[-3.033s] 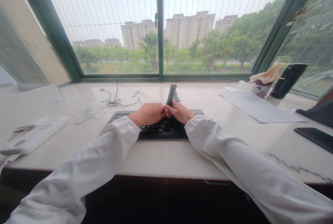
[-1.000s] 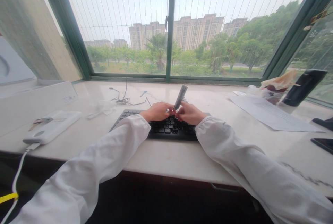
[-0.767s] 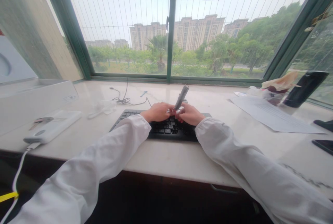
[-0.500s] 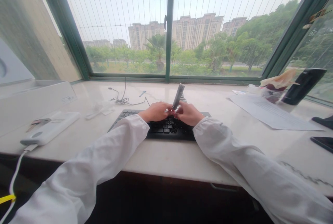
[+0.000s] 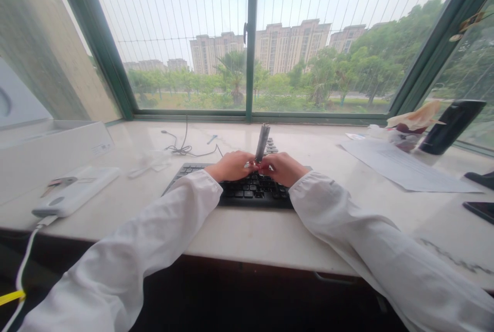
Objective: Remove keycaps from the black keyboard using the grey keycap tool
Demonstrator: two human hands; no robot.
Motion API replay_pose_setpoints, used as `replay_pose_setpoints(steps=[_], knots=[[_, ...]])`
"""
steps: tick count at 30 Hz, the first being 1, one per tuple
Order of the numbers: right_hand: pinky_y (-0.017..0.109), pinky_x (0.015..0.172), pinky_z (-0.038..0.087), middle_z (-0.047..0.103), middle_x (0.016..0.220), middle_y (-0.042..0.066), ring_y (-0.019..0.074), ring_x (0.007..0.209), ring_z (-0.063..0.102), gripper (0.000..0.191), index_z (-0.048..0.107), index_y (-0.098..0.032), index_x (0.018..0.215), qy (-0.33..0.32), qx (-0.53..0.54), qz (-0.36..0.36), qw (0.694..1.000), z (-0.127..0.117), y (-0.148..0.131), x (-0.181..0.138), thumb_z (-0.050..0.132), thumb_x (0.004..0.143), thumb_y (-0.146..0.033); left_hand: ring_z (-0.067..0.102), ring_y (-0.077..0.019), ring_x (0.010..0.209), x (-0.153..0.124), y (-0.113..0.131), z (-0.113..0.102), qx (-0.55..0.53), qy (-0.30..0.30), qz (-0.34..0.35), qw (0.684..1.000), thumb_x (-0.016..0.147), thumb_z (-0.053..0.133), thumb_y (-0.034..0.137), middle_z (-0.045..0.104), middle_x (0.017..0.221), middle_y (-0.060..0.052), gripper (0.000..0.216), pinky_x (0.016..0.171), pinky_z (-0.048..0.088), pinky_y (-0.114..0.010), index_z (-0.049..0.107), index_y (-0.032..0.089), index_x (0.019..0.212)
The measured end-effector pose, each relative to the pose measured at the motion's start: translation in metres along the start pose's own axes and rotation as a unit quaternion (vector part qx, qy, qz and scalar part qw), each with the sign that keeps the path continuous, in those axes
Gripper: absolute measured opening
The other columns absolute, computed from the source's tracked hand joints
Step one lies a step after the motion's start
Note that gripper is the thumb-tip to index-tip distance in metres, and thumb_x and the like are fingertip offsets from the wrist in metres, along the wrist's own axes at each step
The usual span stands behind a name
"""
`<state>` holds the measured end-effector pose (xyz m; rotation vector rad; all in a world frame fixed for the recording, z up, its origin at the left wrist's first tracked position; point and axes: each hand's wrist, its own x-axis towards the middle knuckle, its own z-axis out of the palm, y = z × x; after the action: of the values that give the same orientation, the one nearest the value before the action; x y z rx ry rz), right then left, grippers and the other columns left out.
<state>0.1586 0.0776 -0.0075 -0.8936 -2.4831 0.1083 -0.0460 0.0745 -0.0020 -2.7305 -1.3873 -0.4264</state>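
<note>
A black keyboard (image 5: 247, 201) lies on the white sill-like desk, partly covered by both hands. Over its middle, a slim grey metal tool (image 5: 262, 142), like a folded multi-tool, stands nearly upright. My left hand (image 5: 233, 166) is closed, its fingertips pinching the tool's lower end from the left. From the right, my right hand (image 5: 284, 168) is closed too, its fingers at the same low end. The tool's tip is hidden among the fingers, close to the keys. Just behind my right hand, several small loose pieces (image 5: 271, 145), perhaps keycaps, lie on the desk.
A thin black cable (image 5: 181, 150) and crumpled clear plastic (image 5: 148, 164) lie left of the keyboard. Farther left are a white power-strip-like device (image 5: 83, 190) and a white box (image 5: 57, 152). Paper sheets (image 5: 405, 170) and a dark upright object (image 5: 451, 127) are at the right.
The grey tool has turned more upright and its top has shifted slightly left. My right hand has rolled a little and moved slightly right; my left hand stays nearly in place.
</note>
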Motion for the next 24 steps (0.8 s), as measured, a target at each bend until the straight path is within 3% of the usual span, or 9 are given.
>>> replay_pose_setpoints(steps=[8, 18, 24], knots=[[0.028, 0.076, 0.047, 0.073, 0.081, 0.004, 0.0183, 0.079, 0.066, 0.015, 0.071, -0.019, 0.082, 0.013, -0.003, -0.053, 0.998, 0.003, -0.001, -0.001, 0.059, 0.081, -0.010, 0.066, -0.0206, 0.087, -0.001, -0.001, -0.002, -0.038, 0.007, 0.008, 0.999, 0.086, 0.049, 0.040, 0.071, 0.094, -0.003, 0.027, 0.072, 0.047, -0.027, 0.068, 0.024, 0.096], [0.028, 0.075, 0.045, 0.071, 0.081, 0.006, 0.0178, 0.078, 0.064, 0.008, 0.071, -0.018, 0.081, 0.002, -0.017, -0.046, 0.999, 0.001, 0.002, -0.001, 0.065, 0.083, -0.021, 0.065, -0.0193, 0.084, -0.001, -0.002, -0.001, -0.043, 0.019, 0.005, 0.999, 0.085, 0.052, 0.041, 0.071, 0.095, -0.001, 0.027, 0.070, 0.045, -0.025, 0.068, 0.025, 0.099], [0.028, 0.074, 0.045, 0.070, 0.080, 0.005, 0.0173, 0.077, 0.063, 0.009, 0.070, -0.018, 0.079, -0.010, 0.011, -0.072, 0.997, 0.002, 0.009, -0.001, 0.062, 0.083, -0.017, 0.065, -0.0193, 0.090, -0.001, 0.000, -0.002, -0.038, 0.013, 0.010, 0.999, 0.086, 0.051, 0.038, 0.071, 0.098, 0.000, 0.024, 0.075, 0.047, -0.026, 0.067, 0.027, 0.100]])
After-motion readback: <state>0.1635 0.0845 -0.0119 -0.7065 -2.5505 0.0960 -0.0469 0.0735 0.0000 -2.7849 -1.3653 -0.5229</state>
